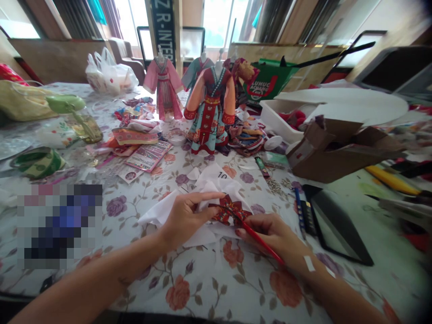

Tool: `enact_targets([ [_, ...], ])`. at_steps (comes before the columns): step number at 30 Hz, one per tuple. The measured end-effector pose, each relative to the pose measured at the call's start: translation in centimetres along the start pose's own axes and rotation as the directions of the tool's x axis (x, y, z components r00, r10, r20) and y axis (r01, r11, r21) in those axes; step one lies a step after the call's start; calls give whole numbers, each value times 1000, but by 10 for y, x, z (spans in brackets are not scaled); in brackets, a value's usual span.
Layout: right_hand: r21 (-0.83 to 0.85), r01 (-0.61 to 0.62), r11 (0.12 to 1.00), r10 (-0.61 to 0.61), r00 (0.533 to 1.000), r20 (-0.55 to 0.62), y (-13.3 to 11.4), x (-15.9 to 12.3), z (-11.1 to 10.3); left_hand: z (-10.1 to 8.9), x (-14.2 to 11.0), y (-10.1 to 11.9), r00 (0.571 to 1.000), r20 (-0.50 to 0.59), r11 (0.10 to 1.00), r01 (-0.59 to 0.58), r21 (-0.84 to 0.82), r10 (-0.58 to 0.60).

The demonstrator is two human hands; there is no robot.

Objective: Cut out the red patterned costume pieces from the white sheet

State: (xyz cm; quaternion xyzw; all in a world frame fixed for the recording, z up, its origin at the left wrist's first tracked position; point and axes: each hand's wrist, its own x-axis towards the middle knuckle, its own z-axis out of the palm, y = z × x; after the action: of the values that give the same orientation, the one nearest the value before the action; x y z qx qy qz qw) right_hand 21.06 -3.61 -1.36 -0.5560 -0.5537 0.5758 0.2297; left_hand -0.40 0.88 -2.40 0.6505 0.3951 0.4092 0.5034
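One flower-printed tablecloth [148, 297] spreads under everything, and the peach-sleeved dress [206, 118] stands upright on it, toward the far side. Right of that dress sits an open cardboard box [319, 164], with a shallow white tub [281, 123] behind it; a green bag [266, 76] stands behind the dress on the same side. Left of the dress and slightly behind it is a pink dress [164, 90], and farther left, a knotted white plastic bag [113, 78]. A dark flat case [340, 225] lies in front of the dress and well to its right. Directly in front of the dress, on the near side, a rumpled white sheet [214, 175] bears the number 10. Over that sheet are both hands: the left hand [187, 213] pinches a red patterned piece [229, 208] between thumb and forefinger — the piece lies straight in front of the dress, a little right of its middle. The right hand [270, 230] grips a slim red tool [261, 243], its dark tip at the piece. Smallest is a white strip [308, 263] on the right forearm.
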Motion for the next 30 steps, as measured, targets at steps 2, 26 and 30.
enact_targets([
  [2, -5, 1, 1000, -1, 1000, 1, 0, 1, 0, 0, 0, -1, 1000, 5, 1000, -2, -4, 2],
  [26, 9, -19, 1000, 19, 1000, -7, -1, 1, 3, 1, -1, 1, 1000, 10, 1000, 15, -21, -15],
  [30, 0, -24, 1000, 24, 1000, -15, -3, 0, 3, 1, -1, 1, 1000, 5, 1000, 23, -9, -23],
])
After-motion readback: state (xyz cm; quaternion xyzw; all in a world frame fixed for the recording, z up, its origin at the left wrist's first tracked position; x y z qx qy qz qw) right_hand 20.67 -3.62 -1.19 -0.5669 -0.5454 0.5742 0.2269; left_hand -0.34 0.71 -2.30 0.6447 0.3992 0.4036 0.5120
